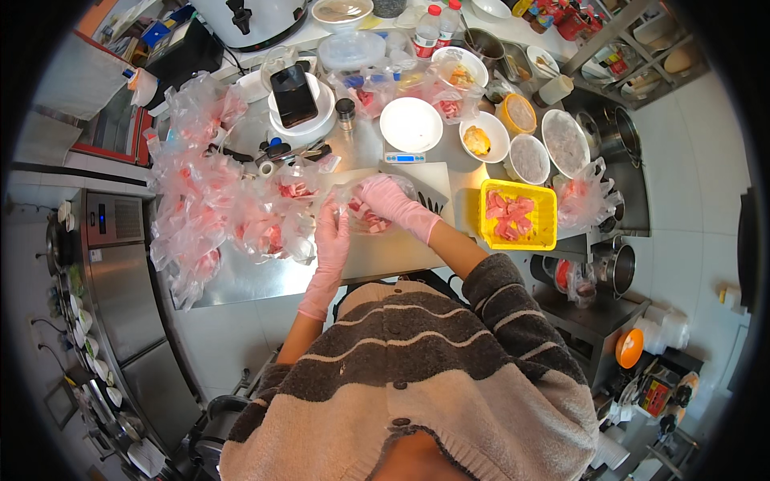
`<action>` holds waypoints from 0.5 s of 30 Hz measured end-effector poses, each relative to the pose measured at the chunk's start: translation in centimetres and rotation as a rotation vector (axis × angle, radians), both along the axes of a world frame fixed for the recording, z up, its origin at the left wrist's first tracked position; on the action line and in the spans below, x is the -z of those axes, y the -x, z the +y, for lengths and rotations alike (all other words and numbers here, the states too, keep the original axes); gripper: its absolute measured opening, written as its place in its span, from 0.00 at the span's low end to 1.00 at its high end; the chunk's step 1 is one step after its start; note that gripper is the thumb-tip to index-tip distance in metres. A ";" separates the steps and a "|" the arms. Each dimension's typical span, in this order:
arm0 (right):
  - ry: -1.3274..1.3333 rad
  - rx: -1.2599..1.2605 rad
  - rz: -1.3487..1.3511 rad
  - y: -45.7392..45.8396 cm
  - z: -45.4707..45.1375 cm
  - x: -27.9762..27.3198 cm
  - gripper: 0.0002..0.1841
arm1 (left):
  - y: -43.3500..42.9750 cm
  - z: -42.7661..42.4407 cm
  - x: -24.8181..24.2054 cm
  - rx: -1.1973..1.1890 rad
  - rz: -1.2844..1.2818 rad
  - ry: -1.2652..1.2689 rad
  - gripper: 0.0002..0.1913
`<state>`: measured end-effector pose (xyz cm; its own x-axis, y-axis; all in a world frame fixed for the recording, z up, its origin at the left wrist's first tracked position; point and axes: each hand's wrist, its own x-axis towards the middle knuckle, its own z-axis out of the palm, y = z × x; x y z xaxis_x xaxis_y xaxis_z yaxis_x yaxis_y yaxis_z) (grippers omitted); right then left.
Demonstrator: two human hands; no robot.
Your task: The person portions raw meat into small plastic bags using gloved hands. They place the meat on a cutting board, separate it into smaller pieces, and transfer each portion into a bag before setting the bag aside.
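Note:
Both my hands wear pink gloves over the white cutting board [415, 255]. My left hand [332, 237] pinches the edge of a clear plastic bag [385, 227] at its left side. Across the top of the same bag lies my right hand [388, 198], its fingers curled at the bag's mouth and partly hidden by film. Pieces of raw meat [366, 216] show pink and white inside. To the right, a yellow plastic basket [544, 242] holds several flat slices of raw meat [510, 213]. A white plate [411, 125] rests on a digital kitchen scale [404, 158] beyond the board.
Filled bags of meat [204, 192] are heaped at the left. A smartphone [293, 96] lies on stacked white bowls [322, 123], near a pepper grinder [345, 113]. Farther right are a bowl with yellow food [483, 137], covered tubs [529, 159] and another meat bag [580, 195].

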<state>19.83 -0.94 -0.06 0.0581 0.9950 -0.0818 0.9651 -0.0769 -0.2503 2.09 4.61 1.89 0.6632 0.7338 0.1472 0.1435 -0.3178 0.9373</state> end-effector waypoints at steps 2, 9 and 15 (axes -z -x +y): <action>0.054 0.006 -0.016 -0.1 0.1 0.2 0.07 | 0.1 -0.1 -0.2 -0.010 0.036 0.035 0.12; 0.125 0.023 0.092 0.2 -0.7 -1.9 0.07 | 1.1 0.0 -0.9 -0.080 0.041 0.333 0.11; 0.064 0.007 0.003 0.5 -3.5 -4.0 0.08 | 1.5 0.2 -0.3 -0.068 0.102 0.178 0.10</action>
<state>19.32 -4.40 3.99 0.0646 0.9872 -0.1459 0.9639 -0.0996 -0.2471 0.57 4.81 2.19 0.6159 0.7860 -0.0538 0.2559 -0.1350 0.9572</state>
